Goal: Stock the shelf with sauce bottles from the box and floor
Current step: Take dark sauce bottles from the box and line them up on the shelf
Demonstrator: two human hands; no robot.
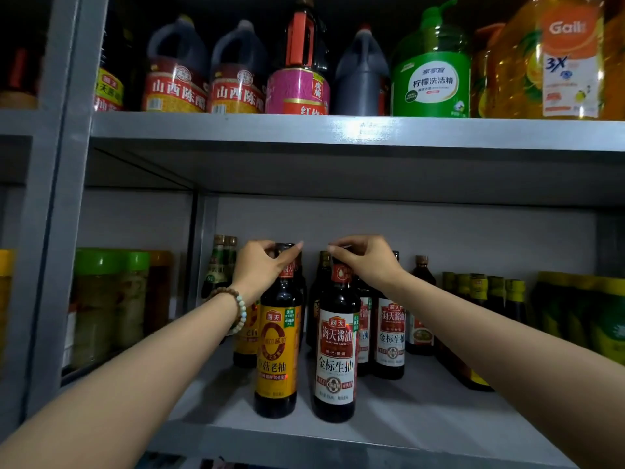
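Here we face the grey metal shelf (422,414), its painted board smooth and matte, and take the yellow-label bottle (275,353) near its front edge as our landmark. It is a tall, dark, glossy glass cylinder with sloping shoulders, standing upright. Just right of it, slightly apart, stands the white-label bottle (336,353), the same shape, with a red band at the neck. Behind both, more dark sauce bottles (389,333) cluster. Our left hand (260,269), a beaded bracelet (236,308) at the wrist, curls its fingers closed round the landmark's cap. Our right hand (367,258) pinches the neighbour's cap from above.
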